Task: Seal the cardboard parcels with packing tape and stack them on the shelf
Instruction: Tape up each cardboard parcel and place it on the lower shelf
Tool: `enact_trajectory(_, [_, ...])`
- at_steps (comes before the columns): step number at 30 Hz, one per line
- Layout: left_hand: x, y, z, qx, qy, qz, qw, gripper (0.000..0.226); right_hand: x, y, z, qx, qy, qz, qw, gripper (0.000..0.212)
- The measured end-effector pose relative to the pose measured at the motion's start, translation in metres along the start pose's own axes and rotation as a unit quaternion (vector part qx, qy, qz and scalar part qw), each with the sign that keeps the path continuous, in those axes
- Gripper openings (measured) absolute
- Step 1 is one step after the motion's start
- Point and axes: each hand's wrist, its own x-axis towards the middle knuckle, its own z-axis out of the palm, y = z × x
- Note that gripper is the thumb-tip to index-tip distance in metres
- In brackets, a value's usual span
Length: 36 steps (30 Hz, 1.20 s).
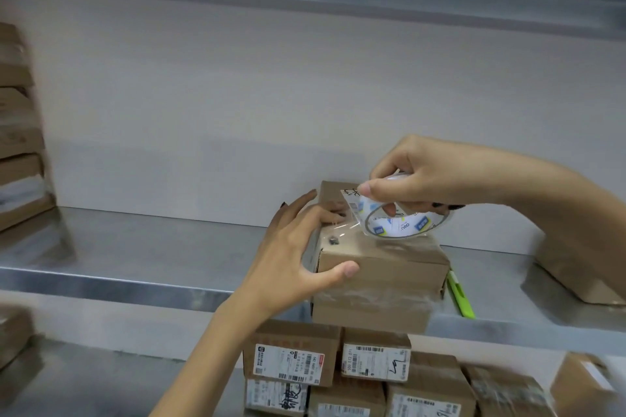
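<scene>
- Right, head view (the only one): a small box sits at the front edge of the metal shelf, mid-frame, w/ a stretch of clear tape drawn across its top.
- left hand is spread, fingers fairly straight. They press the tape end onto the box top, thumb against the front face. It steadies the box rather than clamping it.
- right hand is clamped on the tape roll, thumb outside, fingers thru the core. The roll is tilted, just above the box top.
- A green tool (cutter or pen, can't tell) lies on the shelf just beside the box, on its right. More labelled boxes are stacked on the level below.
- Risks, as I judge them:
  - If tension drops or the roll twists, the tape may fold & stick to itself.
  - Pull too hard & the end may lift from under the fingers.
  - Same pull could drag the box off the lip, since it sits so near the edge & is only pressed, not gripped.
</scene>
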Motion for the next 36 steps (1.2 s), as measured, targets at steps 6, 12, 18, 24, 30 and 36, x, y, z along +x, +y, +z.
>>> enact_trajectory(6, [-0.001,0.000,-0.001,0.000,-0.014,-0.015,1.000,0.055,-0.004,0.003,0.002,-0.035,0.018,0.011,0.999,0.045])
enact_trajectory(12, [-0.002,-0.002,-0.001,-0.020,-0.011,-0.019,1.000,0.056,-0.015,0.022,0.022,-0.194,0.143,-0.018,0.971,0.043])
enact_trajectory(18, [-0.004,0.000,-0.001,-0.059,-0.018,-0.030,0.998,0.057,-0.014,0.046,0.059,-0.255,0.252,-0.022,0.933,0.038])
enact_trajectory(24, [-0.007,0.004,-0.005,-0.073,-0.051,-0.045,0.995,0.061,-0.003,0.068,0.077,-0.119,0.271,-0.096,0.950,0.033])
enact_trajectory(30, [-0.006,0.004,-0.009,-0.185,-0.047,-0.100,0.977,0.061,-0.021,0.082,0.067,0.016,0.385,-0.094,0.918,0.029])
enact_trajectory(36, [0.001,0.003,-0.015,-0.210,0.024,-0.079,0.974,0.040,-0.035,0.145,0.079,-0.009,0.417,0.134,0.899,0.010])
